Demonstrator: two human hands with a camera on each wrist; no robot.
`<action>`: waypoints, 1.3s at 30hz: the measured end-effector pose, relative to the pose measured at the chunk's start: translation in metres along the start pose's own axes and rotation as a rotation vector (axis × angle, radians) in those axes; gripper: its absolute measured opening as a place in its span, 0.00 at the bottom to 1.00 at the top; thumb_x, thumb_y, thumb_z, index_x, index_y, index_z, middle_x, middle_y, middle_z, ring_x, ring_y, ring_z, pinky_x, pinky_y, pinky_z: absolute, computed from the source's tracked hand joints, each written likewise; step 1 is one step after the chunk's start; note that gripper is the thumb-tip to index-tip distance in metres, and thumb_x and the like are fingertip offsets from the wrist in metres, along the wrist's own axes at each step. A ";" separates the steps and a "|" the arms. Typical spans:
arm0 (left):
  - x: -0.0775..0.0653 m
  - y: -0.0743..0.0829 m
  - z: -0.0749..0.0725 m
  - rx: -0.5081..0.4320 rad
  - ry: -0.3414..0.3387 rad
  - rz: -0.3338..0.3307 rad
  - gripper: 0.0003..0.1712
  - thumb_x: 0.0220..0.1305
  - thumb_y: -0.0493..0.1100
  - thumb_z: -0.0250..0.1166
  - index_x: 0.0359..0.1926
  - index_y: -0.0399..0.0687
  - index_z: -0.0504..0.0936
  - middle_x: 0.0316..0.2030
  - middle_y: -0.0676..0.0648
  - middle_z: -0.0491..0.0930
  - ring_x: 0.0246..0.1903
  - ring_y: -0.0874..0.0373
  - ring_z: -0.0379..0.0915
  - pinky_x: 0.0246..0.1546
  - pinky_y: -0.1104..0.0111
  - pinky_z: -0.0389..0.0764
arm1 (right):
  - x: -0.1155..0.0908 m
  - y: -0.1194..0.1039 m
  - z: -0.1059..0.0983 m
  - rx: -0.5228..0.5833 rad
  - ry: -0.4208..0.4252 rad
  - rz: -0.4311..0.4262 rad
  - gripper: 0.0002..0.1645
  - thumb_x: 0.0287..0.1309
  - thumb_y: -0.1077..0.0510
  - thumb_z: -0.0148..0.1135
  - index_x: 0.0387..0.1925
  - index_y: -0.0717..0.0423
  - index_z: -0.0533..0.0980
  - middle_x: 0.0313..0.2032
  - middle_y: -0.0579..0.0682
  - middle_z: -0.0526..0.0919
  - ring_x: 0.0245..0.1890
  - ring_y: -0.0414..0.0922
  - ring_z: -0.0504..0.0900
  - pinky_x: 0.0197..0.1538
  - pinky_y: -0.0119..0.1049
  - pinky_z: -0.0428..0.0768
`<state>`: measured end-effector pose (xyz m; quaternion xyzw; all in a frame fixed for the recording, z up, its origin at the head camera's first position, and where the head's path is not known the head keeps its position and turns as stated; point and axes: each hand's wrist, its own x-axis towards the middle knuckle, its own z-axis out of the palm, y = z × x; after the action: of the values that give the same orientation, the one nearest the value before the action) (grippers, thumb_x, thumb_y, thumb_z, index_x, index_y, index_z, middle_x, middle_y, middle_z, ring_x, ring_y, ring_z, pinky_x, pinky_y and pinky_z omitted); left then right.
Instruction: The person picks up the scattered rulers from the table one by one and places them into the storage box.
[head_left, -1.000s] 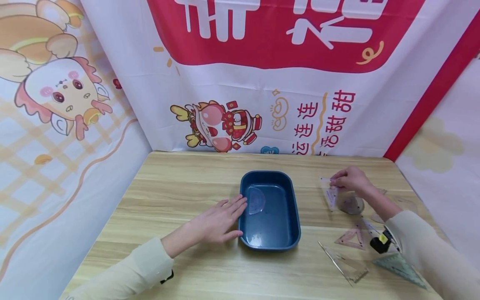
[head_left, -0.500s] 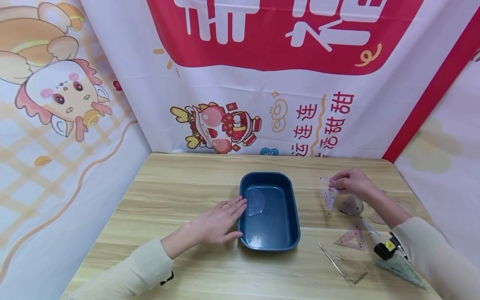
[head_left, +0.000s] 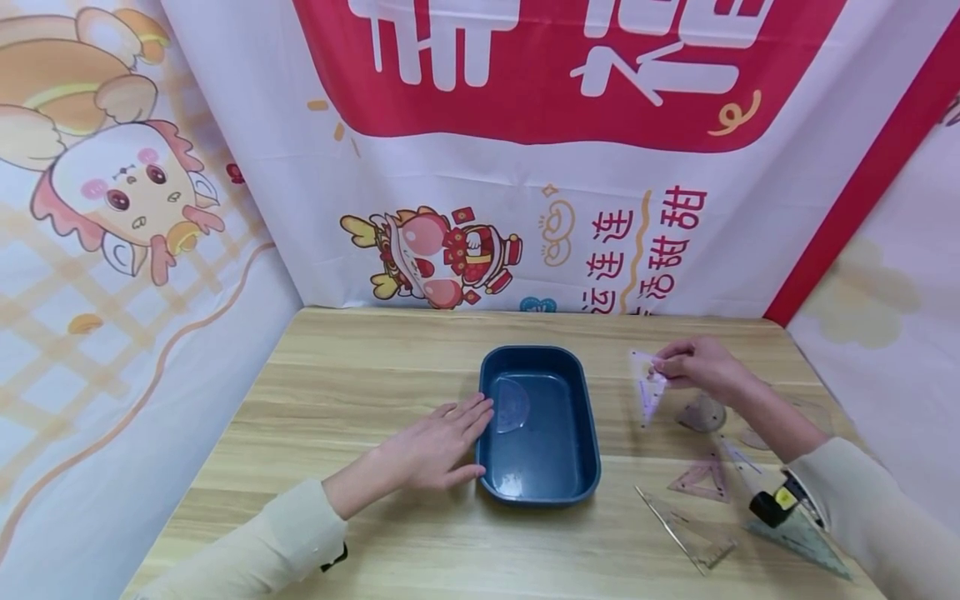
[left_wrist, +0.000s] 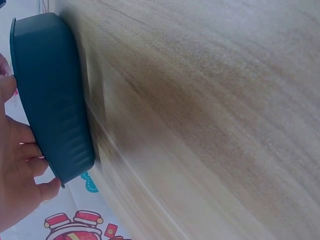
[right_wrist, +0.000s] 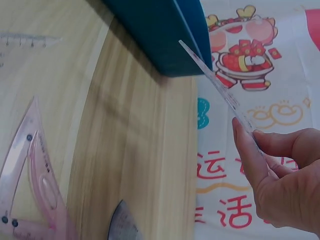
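Note:
My right hand (head_left: 705,367) pinches a clear set square (head_left: 645,390) with purple markings between thumb and fingers. In the right wrist view the set square (right_wrist: 220,90) appears nearly edge-on, raised off the table. My left hand (head_left: 442,440) lies with extended fingers along the left rim of a dark blue rectangular tray (head_left: 542,492). From the left wrist, the fingertips (left_wrist: 50,189) touch that rim. Inside the tray, at its left side, lies a clear protractor (head_left: 513,407).
Right of the tray lie a round-edged clear protractor (head_left: 702,413), a pink set square (head_left: 703,480), a clear set square (head_left: 697,540) and a greenish set square (head_left: 806,542). A printed cloth (head_left: 450,167) hangs behind the wooden table (head_left: 360,358).
My right hand has lifted the purple-marked set square and shifted it slightly left toward the tray. The left hand and tray stay in place.

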<state>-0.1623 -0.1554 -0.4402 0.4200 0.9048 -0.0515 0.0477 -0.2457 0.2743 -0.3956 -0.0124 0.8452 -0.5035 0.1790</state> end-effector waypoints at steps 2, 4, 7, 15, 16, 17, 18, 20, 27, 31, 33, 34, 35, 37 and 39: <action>0.000 0.000 -0.001 0.006 -0.002 -0.003 0.47 0.73 0.70 0.43 0.77 0.40 0.55 0.78 0.41 0.52 0.79 0.47 0.43 0.73 0.49 0.62 | 0.000 -0.004 0.003 0.023 -0.012 -0.005 0.21 0.67 0.63 0.60 0.54 0.77 0.72 0.34 0.44 0.86 0.33 0.34 0.85 0.44 0.33 0.87; 0.000 0.000 0.000 0.009 -0.005 -0.005 0.47 0.73 0.70 0.44 0.77 0.40 0.55 0.78 0.41 0.52 0.79 0.47 0.43 0.74 0.49 0.62 | 0.000 -0.008 0.007 0.043 -0.022 -0.003 0.21 0.66 0.64 0.60 0.54 0.77 0.71 0.33 0.43 0.87 0.33 0.34 0.85 0.44 0.34 0.87; 0.001 0.001 0.001 0.006 -0.010 -0.007 0.47 0.73 0.69 0.45 0.77 0.40 0.55 0.78 0.41 0.52 0.79 0.47 0.44 0.74 0.49 0.62 | 0.000 -0.014 0.012 0.048 -0.031 0.008 0.20 0.66 0.65 0.60 0.54 0.77 0.71 0.33 0.44 0.87 0.33 0.35 0.85 0.43 0.33 0.87; -0.001 0.001 0.003 -0.005 -0.016 -0.017 0.48 0.72 0.70 0.43 0.78 0.41 0.53 0.79 0.43 0.49 0.79 0.48 0.41 0.75 0.50 0.59 | 0.004 -0.026 0.027 0.005 -0.050 0.014 0.18 0.66 0.65 0.61 0.53 0.73 0.73 0.36 0.47 0.88 0.35 0.38 0.85 0.46 0.37 0.87; 0.000 0.001 0.003 -0.009 -0.014 -0.014 0.48 0.72 0.70 0.44 0.78 0.41 0.53 0.79 0.42 0.49 0.79 0.48 0.41 0.75 0.50 0.59 | 0.004 -0.027 0.029 0.010 -0.053 0.011 0.17 0.66 0.65 0.61 0.52 0.73 0.73 0.35 0.47 0.88 0.35 0.37 0.85 0.46 0.37 0.87; 0.000 0.001 0.002 -0.008 -0.012 -0.012 0.48 0.72 0.70 0.44 0.78 0.41 0.53 0.79 0.42 0.50 0.79 0.48 0.41 0.75 0.50 0.59 | 0.004 -0.028 0.030 0.015 -0.061 0.001 0.16 0.66 0.65 0.60 0.52 0.73 0.74 0.35 0.47 0.88 0.35 0.37 0.85 0.46 0.37 0.87; 0.000 0.001 0.002 -0.007 -0.010 -0.008 0.48 0.72 0.70 0.44 0.77 0.41 0.53 0.79 0.42 0.50 0.79 0.48 0.41 0.75 0.50 0.59 | 0.005 -0.030 0.032 0.021 -0.067 -0.007 0.16 0.66 0.66 0.60 0.51 0.73 0.74 0.35 0.47 0.88 0.35 0.37 0.85 0.46 0.36 0.87; 0.000 0.000 0.001 -0.004 -0.006 -0.004 0.48 0.72 0.70 0.45 0.77 0.41 0.54 0.79 0.42 0.51 0.79 0.47 0.42 0.75 0.50 0.59 | 0.006 -0.033 0.036 0.037 -0.081 -0.020 0.15 0.66 0.66 0.60 0.50 0.73 0.74 0.35 0.47 0.88 0.35 0.37 0.85 0.46 0.36 0.87; -0.001 -0.001 0.000 0.019 0.010 0.014 0.47 0.72 0.69 0.45 0.77 0.39 0.55 0.78 0.40 0.53 0.79 0.46 0.44 0.74 0.50 0.61 | 0.012 -0.044 0.049 0.009 -0.081 -0.027 0.15 0.65 0.66 0.61 0.50 0.73 0.76 0.35 0.50 0.88 0.35 0.39 0.86 0.47 0.40 0.87; -0.001 -0.002 -0.002 0.024 0.012 0.009 0.48 0.72 0.70 0.45 0.77 0.40 0.55 0.78 0.41 0.52 0.79 0.46 0.44 0.74 0.50 0.61 | 0.014 -0.049 0.054 0.004 -0.089 -0.030 0.16 0.66 0.66 0.61 0.51 0.74 0.75 0.37 0.53 0.88 0.36 0.40 0.86 0.46 0.40 0.87; 0.001 -0.002 -0.002 0.029 0.019 0.006 0.48 0.71 0.71 0.45 0.77 0.41 0.55 0.78 0.42 0.52 0.79 0.47 0.44 0.74 0.50 0.61 | 0.015 -0.051 0.054 -0.004 -0.085 -0.038 0.16 0.66 0.66 0.60 0.51 0.75 0.75 0.37 0.54 0.88 0.35 0.40 0.86 0.44 0.39 0.88; 0.002 -0.002 -0.003 0.035 0.022 0.010 0.48 0.71 0.71 0.45 0.77 0.41 0.55 0.78 0.42 0.52 0.79 0.47 0.44 0.74 0.50 0.61 | 0.015 -0.052 0.054 -0.005 -0.083 -0.040 0.16 0.66 0.67 0.60 0.51 0.75 0.74 0.37 0.55 0.88 0.35 0.40 0.86 0.45 0.39 0.88; 0.002 -0.002 -0.003 0.032 0.020 0.012 0.48 0.71 0.71 0.44 0.77 0.41 0.55 0.78 0.42 0.52 0.79 0.47 0.44 0.74 0.50 0.60 | 0.015 -0.054 0.054 -0.008 -0.080 -0.036 0.17 0.66 0.67 0.60 0.52 0.75 0.74 0.37 0.55 0.88 0.35 0.40 0.86 0.45 0.39 0.88; 0.003 -0.002 -0.003 0.033 0.017 0.018 0.48 0.72 0.71 0.44 0.77 0.41 0.55 0.78 0.42 0.52 0.79 0.46 0.44 0.74 0.50 0.60 | 0.016 -0.057 0.055 -0.024 -0.079 -0.032 0.17 0.66 0.66 0.59 0.53 0.74 0.75 0.38 0.56 0.88 0.35 0.41 0.86 0.45 0.40 0.88; 0.002 -0.001 -0.002 0.030 0.006 0.017 0.48 0.72 0.70 0.44 0.77 0.40 0.55 0.78 0.41 0.52 0.79 0.46 0.43 0.75 0.50 0.60 | 0.017 -0.061 0.057 -0.037 -0.088 -0.026 0.17 0.66 0.66 0.59 0.54 0.73 0.75 0.40 0.59 0.88 0.35 0.42 0.86 0.45 0.40 0.88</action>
<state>-0.1647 -0.1546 -0.4379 0.4288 0.9003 -0.0635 0.0391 -0.2536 0.1928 -0.3731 -0.0490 0.8453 -0.4892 0.2091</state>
